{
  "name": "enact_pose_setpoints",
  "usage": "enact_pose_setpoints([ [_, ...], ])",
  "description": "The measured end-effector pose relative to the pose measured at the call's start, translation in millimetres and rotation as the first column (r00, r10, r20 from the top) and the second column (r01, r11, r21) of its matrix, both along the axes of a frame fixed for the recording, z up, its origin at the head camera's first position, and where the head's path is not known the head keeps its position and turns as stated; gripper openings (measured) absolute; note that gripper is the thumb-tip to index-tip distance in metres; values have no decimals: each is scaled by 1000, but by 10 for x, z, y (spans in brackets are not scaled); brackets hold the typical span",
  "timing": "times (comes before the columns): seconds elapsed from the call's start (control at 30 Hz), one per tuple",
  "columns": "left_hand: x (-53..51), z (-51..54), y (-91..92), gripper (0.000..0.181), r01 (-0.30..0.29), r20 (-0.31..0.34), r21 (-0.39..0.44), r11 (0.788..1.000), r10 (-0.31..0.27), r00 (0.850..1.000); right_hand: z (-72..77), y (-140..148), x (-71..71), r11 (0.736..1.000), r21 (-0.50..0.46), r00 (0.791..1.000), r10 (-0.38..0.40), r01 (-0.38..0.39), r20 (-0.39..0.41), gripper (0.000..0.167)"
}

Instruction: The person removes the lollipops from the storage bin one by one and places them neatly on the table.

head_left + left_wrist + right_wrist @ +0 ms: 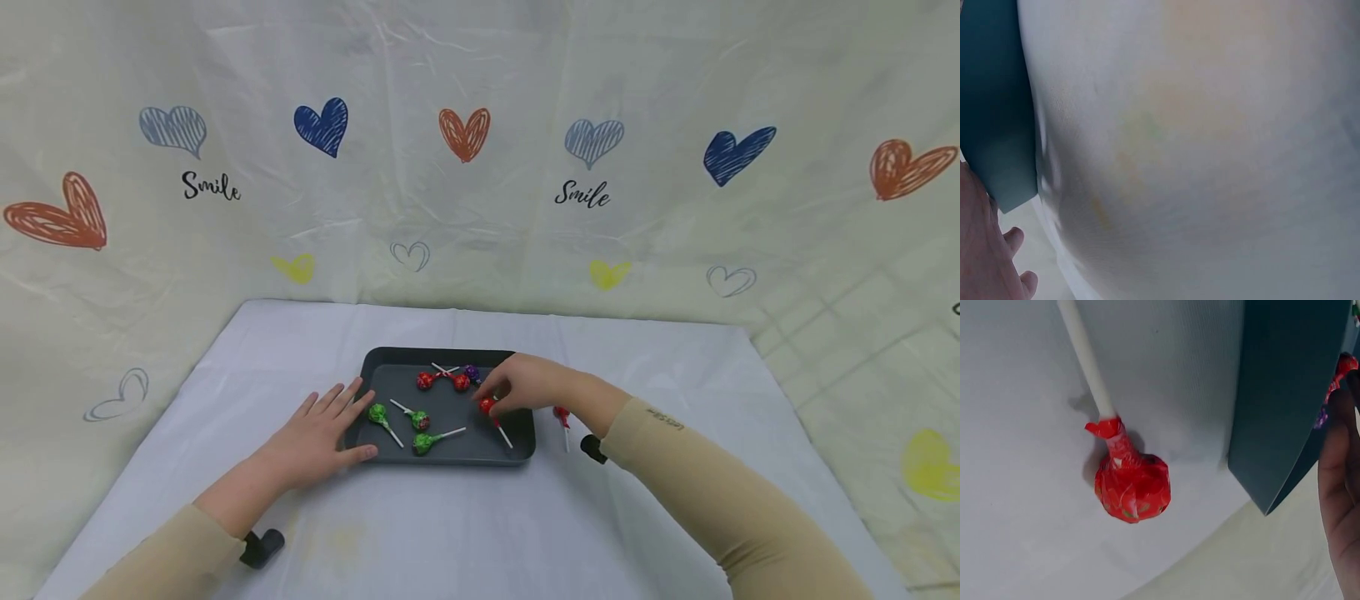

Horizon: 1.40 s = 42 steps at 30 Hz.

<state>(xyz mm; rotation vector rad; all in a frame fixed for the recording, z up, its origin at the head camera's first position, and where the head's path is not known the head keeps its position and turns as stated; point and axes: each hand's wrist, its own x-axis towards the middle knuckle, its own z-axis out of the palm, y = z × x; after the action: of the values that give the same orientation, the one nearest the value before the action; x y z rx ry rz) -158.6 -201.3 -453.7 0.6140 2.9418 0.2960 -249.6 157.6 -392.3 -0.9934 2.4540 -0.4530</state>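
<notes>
A dark grey tray point(450, 462) holds several wrapped lollipops. My right hand point(532, 383) reaches over its right side and pinches a red lollipop point(487, 406) by the wrapped head, its white stick slanting down toward the front. Fingers spread, my left hand point(311, 442) rests at the tray's left edge. Three green lollipops point(423, 443) lie in the tray's left half. Toward the back are two red lollipops point(426, 381) with crossed sticks, and a purple lollipop point(472, 374) beside them. Outside the tray, another red lollipop point(1132, 487) lies on the cloth to the right.
A white cloth point(637, 517) covers the table, with faint yellowish stains near the front. Behind it hangs a pale sheet point(525, 233) printed with hearts and "Smile". The tray's raised wall point(1291, 394) stands between the outside lollipop and those within.
</notes>
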Motion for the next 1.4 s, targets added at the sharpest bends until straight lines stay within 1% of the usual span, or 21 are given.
enact_pose_setpoints([
  [0.13, 2, 11, 6, 92, 6, -10, 8, 1000, -6, 1000, 45, 72, -22, 999, -23, 999, -32, 32, -2, 36],
  [0.23, -1, 10, 9, 92, 3, -8, -3, 1000, -3, 1000, 72, 129, -36, 998, -42, 999, -54, 54, 0, 35],
  [0.33, -2, 6, 7, 92, 4, -15, 4, 1000, -4, 1000, 97, 184, -46, 996, -53, 998, -69, 68, -12, 35],
  [0.4, 3, 4, 10, 93, -2, -16, -6, 1000, 2, 1000, 113, 220, -50, 995, -60, 997, -78, 77, -19, 34],
  [0.67, 29, 52, 11, 92, 8, -19, 35, 999, -7, 1000, 177, 357, -56, 987, -88, 989, -141, 137, -36, 35],
  [0.73, 31, 55, 10, 92, 6, -13, 32, 999, -5, 1000, 190, 394, -43, 984, -93, 988, -153, 149, -36, 34],
  [0.93, 13, 9, -3, 93, 12, -18, 35, 999, -12, 1000, 186, 578, 11, 976, -97, 980, -199, 195, -27, 34],
  [1.03, 19, 26, 8, 94, 7, -9, 23, 1000, -6, 1000, 168, 711, 41, 970, -97, 974, -227, 224, -19, 35],
  [1.13, 26, 34, 10, 93, 10, -11, 39, 999, -9, 1000, 146, 856, 74, 965, -85, 968, -251, 248, -16, 35],
  [1.3, 9, -15, -8, 93, 6, -9, 15, 1000, -6, 1000, 123, 1109, 129, 962, -60, 963, -268, 266, -28, 35],
  [1.4, 6, -25, -10, 93, 7, -12, 20, 1000, -7, 1000, 115, 1238, 162, 958, -37, 958, -285, 283, -39, 35],
])
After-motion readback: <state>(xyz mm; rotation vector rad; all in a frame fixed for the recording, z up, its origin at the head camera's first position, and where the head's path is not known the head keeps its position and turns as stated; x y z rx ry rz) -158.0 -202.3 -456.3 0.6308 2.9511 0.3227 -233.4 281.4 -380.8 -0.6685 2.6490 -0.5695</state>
